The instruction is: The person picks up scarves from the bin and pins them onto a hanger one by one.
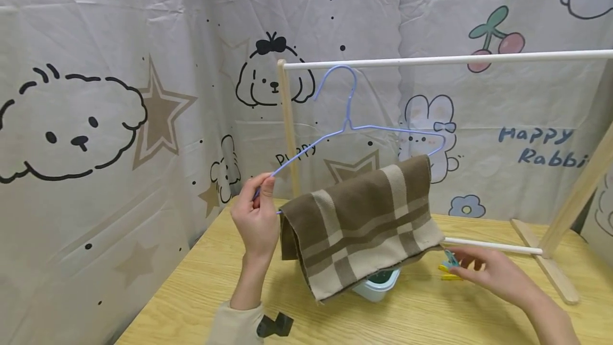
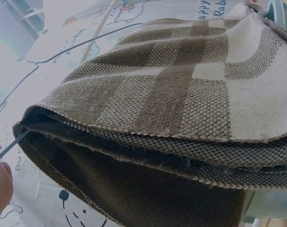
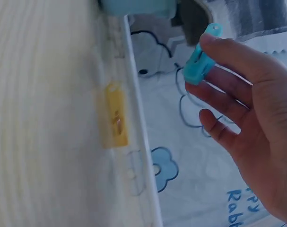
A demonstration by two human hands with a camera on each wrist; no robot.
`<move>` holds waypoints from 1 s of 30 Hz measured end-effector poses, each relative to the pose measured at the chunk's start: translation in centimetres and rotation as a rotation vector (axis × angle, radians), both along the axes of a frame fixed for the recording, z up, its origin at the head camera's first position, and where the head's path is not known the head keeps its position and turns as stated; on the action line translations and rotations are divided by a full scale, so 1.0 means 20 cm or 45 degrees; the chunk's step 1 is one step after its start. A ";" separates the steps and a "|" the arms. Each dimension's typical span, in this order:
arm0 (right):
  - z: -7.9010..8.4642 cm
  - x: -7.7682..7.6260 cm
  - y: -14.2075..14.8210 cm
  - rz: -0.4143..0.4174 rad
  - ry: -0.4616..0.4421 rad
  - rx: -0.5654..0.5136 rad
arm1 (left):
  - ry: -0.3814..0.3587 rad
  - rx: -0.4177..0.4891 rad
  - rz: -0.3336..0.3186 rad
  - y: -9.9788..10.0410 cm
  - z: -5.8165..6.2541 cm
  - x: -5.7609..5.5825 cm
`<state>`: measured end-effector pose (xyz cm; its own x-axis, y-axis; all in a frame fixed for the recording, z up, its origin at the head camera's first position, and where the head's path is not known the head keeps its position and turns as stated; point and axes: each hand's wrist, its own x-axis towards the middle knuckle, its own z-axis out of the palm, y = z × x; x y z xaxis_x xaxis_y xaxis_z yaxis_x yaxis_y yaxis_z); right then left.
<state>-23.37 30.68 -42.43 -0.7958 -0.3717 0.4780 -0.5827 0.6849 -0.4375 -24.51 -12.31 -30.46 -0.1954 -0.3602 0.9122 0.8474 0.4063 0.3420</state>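
Observation:
My left hand (image 1: 258, 217) pinches the lower left corner of a lilac wire hanger (image 1: 347, 121), holding it up in front of the rack. Over the hanger's bottom bar hangs a folded brown and beige plaid scarf (image 1: 364, 212), whose layered edges (image 2: 157, 151) face the left wrist camera. Thumb and fingers of my right hand (image 1: 493, 270) pinch a teal clothespin (image 3: 200, 59) close to the scarf's lower right corner. Whether the clothespin touches the fabric I cannot tell.
A wooden drying rack with a white top rail (image 1: 455, 60) stands behind. Under the scarf sits a pale blue container (image 1: 375, 290), partly hidden. A yellow clothespin (image 3: 116, 116) lies on the wooden table (image 1: 201, 281). Printed cloth (image 1: 182, 68) hangs around the table.

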 end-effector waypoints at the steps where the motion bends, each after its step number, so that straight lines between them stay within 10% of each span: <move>1: 0.03 0.00 -0.01 0.002 0.046 -0.011 | 0.002 0.004 0.001 0.00 0.00 0.00; 13: 0.38 -0.02 -0.21 0.215 0.464 -0.135 | 0.020 0.014 0.002 0.00 0.00 -0.01; 30: 0.73 -0.07 -0.59 0.625 0.454 -0.208 | 0.024 0.007 0.005 0.01 0.00 0.00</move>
<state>-24.86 18.92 -27.76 -0.3324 -0.5533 0.7638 -0.9416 0.2414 -0.2349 -24.54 -12.14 -30.38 -0.1765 -0.3656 0.9139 0.8521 0.4081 0.3278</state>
